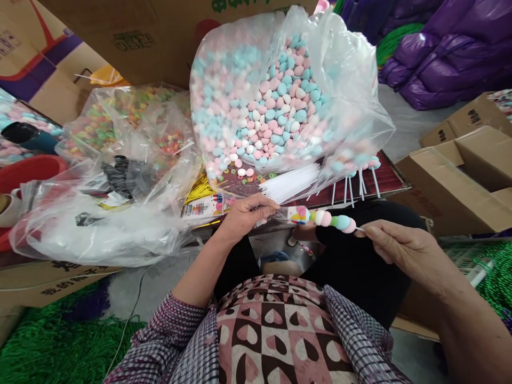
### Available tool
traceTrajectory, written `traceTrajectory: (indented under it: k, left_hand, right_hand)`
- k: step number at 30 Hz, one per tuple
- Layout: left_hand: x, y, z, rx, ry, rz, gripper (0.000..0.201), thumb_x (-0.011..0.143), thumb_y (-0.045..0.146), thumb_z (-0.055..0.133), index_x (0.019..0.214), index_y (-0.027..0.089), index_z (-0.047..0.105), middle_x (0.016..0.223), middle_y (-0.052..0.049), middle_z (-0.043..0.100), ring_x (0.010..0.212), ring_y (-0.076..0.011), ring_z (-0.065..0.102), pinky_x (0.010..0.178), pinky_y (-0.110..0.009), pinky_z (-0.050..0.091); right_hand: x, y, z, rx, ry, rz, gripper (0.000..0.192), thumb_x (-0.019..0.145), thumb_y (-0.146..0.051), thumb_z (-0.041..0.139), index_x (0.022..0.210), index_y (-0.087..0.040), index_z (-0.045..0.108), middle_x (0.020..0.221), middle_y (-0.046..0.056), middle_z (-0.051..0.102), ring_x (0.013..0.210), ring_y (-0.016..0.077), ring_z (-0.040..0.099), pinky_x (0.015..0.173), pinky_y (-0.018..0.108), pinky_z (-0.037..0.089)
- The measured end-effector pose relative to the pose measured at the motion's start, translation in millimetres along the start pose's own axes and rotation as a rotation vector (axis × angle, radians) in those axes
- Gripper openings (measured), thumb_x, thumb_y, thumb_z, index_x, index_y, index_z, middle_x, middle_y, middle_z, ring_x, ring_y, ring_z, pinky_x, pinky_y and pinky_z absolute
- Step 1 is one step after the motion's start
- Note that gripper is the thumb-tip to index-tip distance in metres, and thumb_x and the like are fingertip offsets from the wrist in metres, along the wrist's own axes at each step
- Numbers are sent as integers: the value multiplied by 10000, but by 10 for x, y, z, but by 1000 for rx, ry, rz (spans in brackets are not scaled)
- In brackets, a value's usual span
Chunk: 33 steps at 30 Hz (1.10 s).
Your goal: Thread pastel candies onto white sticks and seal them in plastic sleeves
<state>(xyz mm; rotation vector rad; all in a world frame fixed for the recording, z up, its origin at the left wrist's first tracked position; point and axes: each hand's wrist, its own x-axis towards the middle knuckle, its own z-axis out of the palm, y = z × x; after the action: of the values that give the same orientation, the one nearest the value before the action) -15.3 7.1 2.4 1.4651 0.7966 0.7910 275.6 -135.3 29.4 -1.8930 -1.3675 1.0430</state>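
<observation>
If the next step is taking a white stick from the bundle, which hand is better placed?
Probably the left hand: it is close to the bundle of white sticks, whereas the right hand is farther, pinching the end of the beaded stick.

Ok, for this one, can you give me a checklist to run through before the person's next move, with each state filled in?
1. Left hand pinching the clear film beyond the printed label: ok, fingertips closed on it.
2. Right hand gripping the stick at its bare end: ok.
3. Row of candies on the stick: ok, green, white, pink and blue pieces show between the label and the right hand.
4. Film covering every candy: cannot tell, it is too fine to make out.
5. One hand free: not ok, both are occupied.
6. Bundle of white sticks near: ok, on the table just beyond the left hand.
</observation>
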Motion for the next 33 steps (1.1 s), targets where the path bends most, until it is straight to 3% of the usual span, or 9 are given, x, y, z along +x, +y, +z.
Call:
traceTrajectory:
  k: [7, 12, 15, 18, 23, 25, 27, 30, 33]
  left_hand:
    - [-43, -8, 47, -112, -21, -104, 167, 766, 348, 749, 836, 197, 753, 761, 2, 638, 592, -73, 535, 550, -209, 423]
    - [13, 166, 84, -342, -24, -169, 227, 747, 369, 768, 843, 173, 710, 670, 25, 609, 453, -52, 519, 467, -198, 413]
    - [62, 324, 71, -495, -69, -163, 332, 785, 451, 718, 994, 195, 690, 888, -39, 696, 512, -90, 583, 442, -216, 428]
    - [83, 450, 72, -643, -154, -134, 611, 793, 659, 599, 1243, 245, 602, 1220, -124, 656, 700, -168, 663, 517, -276, 493]
    - [58, 509, 159, -691, -227, -17, 973, 538, 791, 705, 1373, 342, 482, 1380, -125, 562, 868, -241, 680, 645, -330, 517]
    - [44, 501, 195, -662, -224, 3, 935, 526, 702, 787, 1346, 359, 496, 1357, -112, 579, 856, -220, 678, 650, -312, 511]
    - [43, 487, 218, -631, -164, 15, 775, 628, 600, 794, 1308, 334, 533, 1268, -105, 634, 780, -168, 666, 599, -269, 486]
    - [77, 452, 243, -579, 3, -14, 541, 752, 528, 733, 1196, 239, 627, 975, -73, 713, 585, -86, 583, 475, -207, 380]
    - [134, 382, 296, -526, 153, -83, 475, 716, 516, 767, 1042, 179, 692, 692, -13, 659, 510, -65, 505, 433, -193, 301]
  right_hand:
    - [-9, -13, 168, 64, -98, -59, 486, 850, -650, 535, 830, -199, 713, 509, -24, 453, 459, 106, 389, 435, 242, 300]
    - [22, -29, 297, 238, -122, -28, 417, 841, -585, 603, 809, -188, 724, 508, -29, 446, 489, 95, 378, 472, 238, 290]
    - [59, -45, 412, 395, -95, -2, 365, 829, -541, 650, 834, -184, 727, 516, -29, 464, 500, 89, 369, 479, 235, 278]
    - [105, -81, 547, 583, -36, 26, 375, 810, -547, 672, 826, -177, 723, 471, -43, 429, 473, 84, 331, 467, 238, 262]
    - [148, -225, 726, 824, -11, 88, 387, 745, -554, 726, 773, -169, 700, 405, -69, 356, 438, 78, 287, 478, 245, 284]
    - [149, -284, 754, 850, -11, 89, 377, 739, -544, 734, 761, -170, 691, 400, -71, 348, 439, 81, 288, 484, 249, 280]
    - [150, -324, 765, 831, -17, 66, 374, 743, -541, 731, 731, -170, 680, 397, -67, 350, 438, 82, 289, 488, 253, 269]
    - [166, -352, 785, 774, -10, 34, 376, 737, -537, 740, 713, -166, 680, 408, -59, 372, 435, 83, 301, 488, 260, 253]
    - [196, -371, 848, 763, 24, 22, 374, 738, -531, 746, 738, -160, 693, 418, -58, 379, 434, 79, 307, 483, 257, 223]
